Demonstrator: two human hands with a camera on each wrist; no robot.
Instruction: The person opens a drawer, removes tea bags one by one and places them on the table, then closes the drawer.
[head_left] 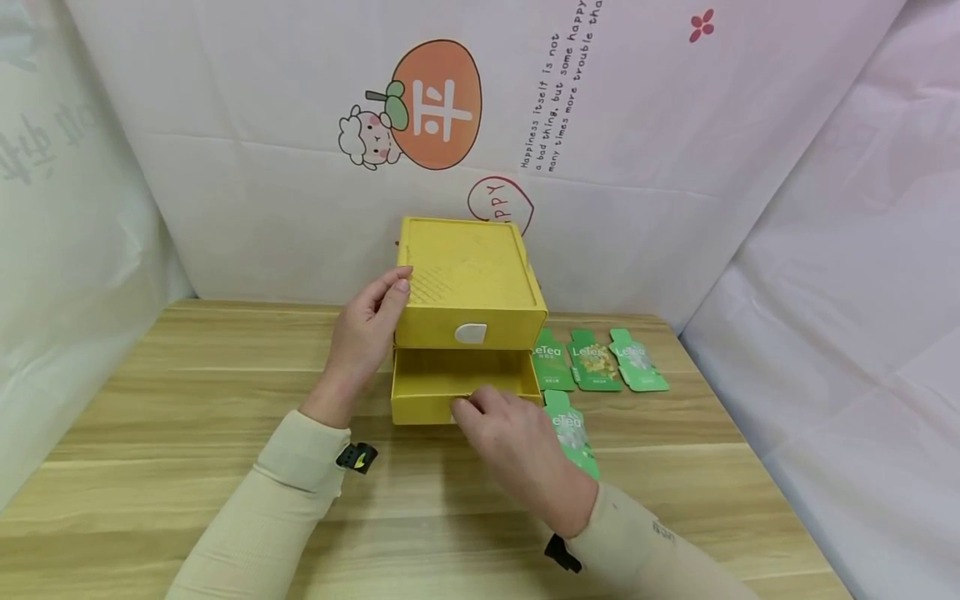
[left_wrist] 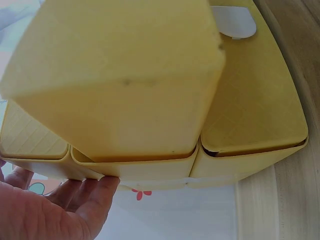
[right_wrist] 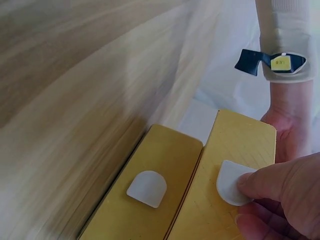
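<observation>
A yellow drawer cabinet (head_left: 468, 258) stands on the wooden table against the back sheet. Its middle drawer (head_left: 423, 408) is pulled partway out, and the bare inside shows from above. My right hand (head_left: 517, 442) is at the front of that drawer. In the right wrist view the thumb and fingers pinch its white tab handle (right_wrist: 229, 182). The drawer below (right_wrist: 145, 150) is closed and has a similar white tab. My left hand (head_left: 363, 333) rests against the cabinet's left side, its fingers (left_wrist: 100, 200) straight along the wall near the top edge.
Several flat green LeTea packets (head_left: 596, 367) lie to the right of the cabinet. One packet (head_left: 572, 433) lies nearer, partly hidden by my right hand. Printed white sheets (head_left: 262, 167) hang behind and at both sides of the table (head_left: 150, 467).
</observation>
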